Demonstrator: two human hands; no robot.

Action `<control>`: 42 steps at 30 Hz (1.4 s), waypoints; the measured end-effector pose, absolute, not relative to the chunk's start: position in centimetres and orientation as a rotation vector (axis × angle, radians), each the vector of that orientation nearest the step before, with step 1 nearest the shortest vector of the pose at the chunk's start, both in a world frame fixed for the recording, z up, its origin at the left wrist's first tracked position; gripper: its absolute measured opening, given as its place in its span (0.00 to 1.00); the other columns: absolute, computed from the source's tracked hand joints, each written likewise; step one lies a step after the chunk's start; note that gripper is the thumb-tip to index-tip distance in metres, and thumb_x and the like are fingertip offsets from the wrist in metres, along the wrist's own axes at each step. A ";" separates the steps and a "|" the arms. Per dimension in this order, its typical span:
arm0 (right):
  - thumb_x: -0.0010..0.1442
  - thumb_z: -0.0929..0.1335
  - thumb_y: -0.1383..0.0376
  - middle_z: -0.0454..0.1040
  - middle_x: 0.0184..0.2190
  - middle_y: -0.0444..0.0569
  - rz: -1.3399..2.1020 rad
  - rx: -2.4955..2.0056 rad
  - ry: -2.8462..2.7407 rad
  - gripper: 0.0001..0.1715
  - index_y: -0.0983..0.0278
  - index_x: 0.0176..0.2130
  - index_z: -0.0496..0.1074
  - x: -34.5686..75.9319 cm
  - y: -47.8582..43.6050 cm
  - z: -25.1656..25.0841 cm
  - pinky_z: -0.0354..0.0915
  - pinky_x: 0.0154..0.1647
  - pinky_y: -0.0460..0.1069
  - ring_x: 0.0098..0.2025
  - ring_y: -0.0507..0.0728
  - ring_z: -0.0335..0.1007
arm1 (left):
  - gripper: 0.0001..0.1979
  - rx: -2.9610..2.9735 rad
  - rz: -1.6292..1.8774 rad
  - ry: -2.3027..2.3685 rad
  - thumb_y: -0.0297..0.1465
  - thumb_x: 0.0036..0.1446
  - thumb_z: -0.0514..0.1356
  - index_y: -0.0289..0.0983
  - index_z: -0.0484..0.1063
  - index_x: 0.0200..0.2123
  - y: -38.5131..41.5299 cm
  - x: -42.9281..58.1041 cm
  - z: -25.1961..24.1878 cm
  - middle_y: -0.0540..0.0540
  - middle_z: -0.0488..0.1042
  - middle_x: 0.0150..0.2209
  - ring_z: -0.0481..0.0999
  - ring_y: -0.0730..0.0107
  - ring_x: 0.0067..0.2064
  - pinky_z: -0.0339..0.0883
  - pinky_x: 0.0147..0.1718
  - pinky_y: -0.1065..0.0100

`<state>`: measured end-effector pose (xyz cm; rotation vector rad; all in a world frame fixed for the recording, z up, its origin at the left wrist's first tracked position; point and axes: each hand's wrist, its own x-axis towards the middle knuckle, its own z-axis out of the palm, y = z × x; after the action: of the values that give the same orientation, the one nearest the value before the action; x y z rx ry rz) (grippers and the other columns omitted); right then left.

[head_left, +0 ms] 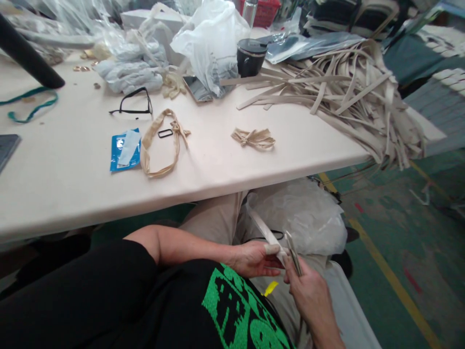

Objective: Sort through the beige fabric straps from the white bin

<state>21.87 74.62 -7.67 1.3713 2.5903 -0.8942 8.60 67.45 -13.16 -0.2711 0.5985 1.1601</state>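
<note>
Over my lap, my left hand [256, 258] pinches a pale flat strip [267, 231] near its lower end, with a light wrap round one finger. My right hand [308, 288] meets it at the strip and also holds a slim metal tool [293, 253], which looks like small scissors or snips. The strip runs up and left from my fingers, in front of a translucent plastic bag [301, 213]. A thin black loop shows just behind the hands. A small yellow piece [270, 289] lies below them on my lap.
On the table [210, 160] lie a tied tan strip bundle [254, 139], a tan loop [145, 154], black glasses [150, 103] and a blue packet [115, 157]. A heap of beige strips [348, 92] hangs over the right edge. A black mug [250, 58] stands near a white bag [210, 34].
</note>
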 end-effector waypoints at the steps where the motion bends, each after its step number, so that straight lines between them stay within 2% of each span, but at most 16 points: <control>1: 0.61 0.56 0.38 0.74 0.19 0.48 -0.951 1.404 2.570 0.33 0.59 0.31 0.72 21.3 74.7 -8.1 0.62 0.21 0.49 0.22 0.59 0.72 | 0.06 -0.274 1.186 0.610 0.30 0.58 0.62 0.33 0.76 0.35 67.5 8.3 -13.2 0.45 0.77 0.34 0.73 0.72 0.35 0.63 0.40 0.69; 5: 0.60 0.58 0.38 0.77 0.23 0.47 -1.209 1.421 2.383 0.33 0.60 0.36 0.73 22.7 75.4 -9.0 0.67 0.26 0.48 0.23 0.58 0.74 | 0.11 -0.269 1.298 0.667 0.30 0.63 0.56 0.32 0.77 0.39 68.1 6.8 -13.6 0.43 0.78 0.38 0.74 0.71 0.39 0.63 0.41 0.70; 7: 0.58 0.58 0.36 0.76 0.21 0.47 -1.227 1.424 2.305 0.34 0.60 0.32 0.73 24.4 76.0 -9.2 0.67 0.23 0.48 0.21 0.58 0.73 | 0.12 -0.285 1.303 0.699 0.31 0.63 0.55 0.33 0.78 0.40 68.3 6.6 -13.9 0.41 0.78 0.40 0.74 0.71 0.40 0.63 0.42 0.70; 10: 0.55 0.59 0.35 0.73 0.17 0.47 -1.110 1.414 2.265 0.34 0.58 0.25 0.71 25.3 77.1 -9.8 0.65 0.19 0.49 0.18 0.59 0.71 | 0.09 -0.248 1.228 0.682 0.30 0.61 0.58 0.34 0.78 0.37 68.5 7.5 -14.6 0.41 0.78 0.39 0.73 0.70 0.38 0.62 0.42 0.68; 12: 0.55 0.60 0.35 0.74 0.18 0.47 -1.063 1.411 2.278 0.33 0.58 0.27 0.72 24.5 77.4 -10.3 0.65 0.20 0.50 0.19 0.59 0.72 | 0.07 -0.224 1.172 0.662 0.29 0.59 0.60 0.33 0.77 0.32 68.8 8.1 -15.1 0.43 0.77 0.35 0.72 0.70 0.35 0.61 0.43 0.66; 14: 0.56 0.59 0.36 0.76 0.20 0.48 -1.095 1.432 2.317 0.33 0.57 0.33 0.74 23.7 77.3 -10.4 0.67 0.23 0.50 0.22 0.60 0.74 | 0.08 -0.231 1.172 0.696 0.28 0.59 0.59 0.33 0.77 0.30 69.0 8.2 -15.1 0.44 0.75 0.33 0.71 0.71 0.33 0.61 0.43 0.65; 16: 0.56 0.59 0.36 0.77 0.22 0.49 -1.153 1.434 2.335 0.33 0.58 0.34 0.75 23.7 77.0 -10.2 0.68 0.25 0.51 0.23 0.60 0.75 | 0.08 -0.250 1.241 0.745 0.28 0.60 0.58 0.34 0.77 0.32 69.1 7.7 -14.7 0.44 0.76 0.35 0.72 0.71 0.35 0.61 0.43 0.66; 19: 0.56 0.59 0.35 0.74 0.17 0.48 -1.160 1.424 2.325 0.34 0.58 0.25 0.73 24.6 76.5 -9.6 0.67 0.22 0.50 0.18 0.59 0.71 | 0.08 -0.232 1.339 0.770 0.31 0.59 0.60 0.34 0.78 0.36 68.8 6.9 -14.3 0.42 0.77 0.40 0.72 0.69 0.39 0.60 0.43 0.68; 21: 0.56 0.59 0.36 0.72 0.16 0.47 -1.145 1.424 2.333 0.33 0.58 0.23 0.71 24.8 76.1 -9.2 0.65 0.20 0.49 0.17 0.58 0.70 | 0.08 -0.185 1.315 0.766 0.33 0.56 0.62 0.34 0.78 0.36 68.5 7.1 -14.2 0.42 0.77 0.39 0.72 0.68 0.39 0.60 0.43 0.67; 26: 0.57 0.59 0.36 0.76 0.21 0.47 -1.246 1.446 2.363 0.33 0.60 0.31 0.73 23.5 75.5 -8.7 0.66 0.23 0.48 0.21 0.58 0.73 | 0.11 -0.073 1.270 0.730 0.36 0.50 0.68 0.33 0.76 0.31 68.3 8.5 -13.8 0.42 0.76 0.35 0.72 0.67 0.37 0.62 0.43 0.64; 30: 0.57 0.60 0.36 0.74 0.18 0.48 -1.287 1.507 2.320 0.34 0.61 0.25 0.72 24.4 74.9 -8.1 0.66 0.23 0.47 0.18 0.56 0.71 | 0.14 -0.088 1.341 0.797 0.38 0.51 0.67 0.34 0.78 0.37 68.4 7.6 -13.4 0.41 0.77 0.42 0.73 0.66 0.44 0.62 0.43 0.68; 33: 0.56 0.60 0.36 0.72 0.15 0.47 -1.257 1.540 2.343 0.34 0.60 0.21 0.70 24.5 74.5 -7.9 0.64 0.21 0.47 0.16 0.55 0.68 | 0.17 -0.026 1.292 0.764 0.40 0.49 0.67 0.33 0.78 0.38 68.2 7.7 -13.3 0.39 0.77 0.44 0.73 0.66 0.43 0.63 0.41 0.69; 36: 0.57 0.59 0.37 0.73 0.17 0.48 -1.302 1.504 2.365 0.34 0.60 0.23 0.70 23.9 74.3 -7.8 0.64 0.22 0.47 0.18 0.56 0.70 | 0.20 0.043 1.297 0.746 0.43 0.47 0.69 0.33 0.79 0.37 68.0 8.1 -13.0 0.38 0.77 0.43 0.73 0.65 0.42 0.64 0.41 0.68; 39: 0.58 0.59 0.38 0.74 0.19 0.47 -1.350 1.499 2.357 0.33 0.60 0.22 0.71 23.9 74.2 -7.4 0.66 0.24 0.47 0.20 0.56 0.72 | 0.25 0.075 1.384 0.792 0.45 0.45 0.70 0.33 0.79 0.41 68.0 7.8 -12.4 0.37 0.77 0.46 0.73 0.62 0.45 0.65 0.44 0.66; 42: 0.59 0.60 0.39 0.73 0.16 0.46 -1.344 1.500 2.359 0.33 0.60 0.20 0.69 24.1 74.0 -6.7 0.65 0.22 0.46 0.18 0.54 0.70 | 0.28 0.117 1.397 0.788 0.47 0.45 0.69 0.33 0.79 0.44 67.8 7.3 -11.7 0.37 0.76 0.48 0.73 0.59 0.48 0.64 0.48 0.64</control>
<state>24.11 73.97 -6.71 1.4996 2.3585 -1.3437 7.34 67.85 -11.69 0.1174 0.7879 1.3968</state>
